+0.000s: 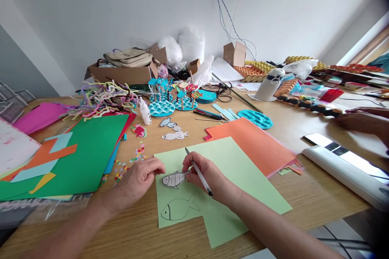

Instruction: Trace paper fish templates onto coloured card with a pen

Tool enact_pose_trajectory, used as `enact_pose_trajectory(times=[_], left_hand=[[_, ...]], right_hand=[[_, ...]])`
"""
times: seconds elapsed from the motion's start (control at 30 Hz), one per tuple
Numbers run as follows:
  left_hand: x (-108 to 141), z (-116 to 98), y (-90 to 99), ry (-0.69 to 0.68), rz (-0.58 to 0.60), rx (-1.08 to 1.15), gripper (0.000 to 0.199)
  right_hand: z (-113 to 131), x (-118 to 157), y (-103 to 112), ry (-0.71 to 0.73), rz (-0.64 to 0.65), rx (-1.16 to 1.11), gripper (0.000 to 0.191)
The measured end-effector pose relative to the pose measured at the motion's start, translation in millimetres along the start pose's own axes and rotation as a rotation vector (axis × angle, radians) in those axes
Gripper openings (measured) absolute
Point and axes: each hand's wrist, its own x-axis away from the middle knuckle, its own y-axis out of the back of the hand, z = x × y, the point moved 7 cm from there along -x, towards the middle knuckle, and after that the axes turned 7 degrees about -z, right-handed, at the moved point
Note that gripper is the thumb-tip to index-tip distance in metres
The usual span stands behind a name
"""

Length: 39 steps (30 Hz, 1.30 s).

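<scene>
My right hand point(203, 172) holds a pen point(201, 177) slanting between its fingers, with its dark tip pointing up and away. The thumb and fingertips of this hand also pinch the tail of a grey striped paper fish point(174, 180). That cutout is over a light green sheet point(240, 182). Below it on the sheet is a drawn fish outline point(179, 209). Next to the sheet's left edge, my left hand point(142, 176) is closed, fingers curled, close to the cutout's head; nothing shows in it.
Left are green sheets point(88, 149) and confetti scraps point(139, 151). Ahead stand a glue bottle point(145, 112) and blue fish models point(161, 107); more fish cutouts point(174, 134) lie nearer. Orange paper point(249, 141) and a white paper-trimmer-like device point(346, 170) are right. Another person's hands point(364, 121) are far right.
</scene>
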Motion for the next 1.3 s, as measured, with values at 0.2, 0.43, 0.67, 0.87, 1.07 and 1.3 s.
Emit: enact_pose_trajectory(times=[0.2,0.43,0.67,0.87,1.07,1.3], left_hand=[[3,2,-8.8,-0.026,-0.018,0.077,0.036],[6,4,-15.1,-0.050,-0.001,0.138,0.038],[11,4,-23.3,-0.086,0.093,0.166,0.042],[11,-1,-28.3,-0.191,0.149,0.098,0.032],[13,-4,-28.5,-0.203,0.198,0.031,0.021],[12,-6,-28.9,-0.176,0.257,0.031,0.018]], right_hand=[[-1,4,-7,0.054,0.012,0.120,0.019],[0,9,-12,0.161,0.004,0.289,0.022],[4,12,-13,0.236,-0.002,0.408,0.023],[9,14,-13,0.286,-0.030,0.507,0.022],[12,16,-15,0.333,-0.045,0.598,0.019],[11,18,-15,0.347,-0.044,0.627,0.019]])
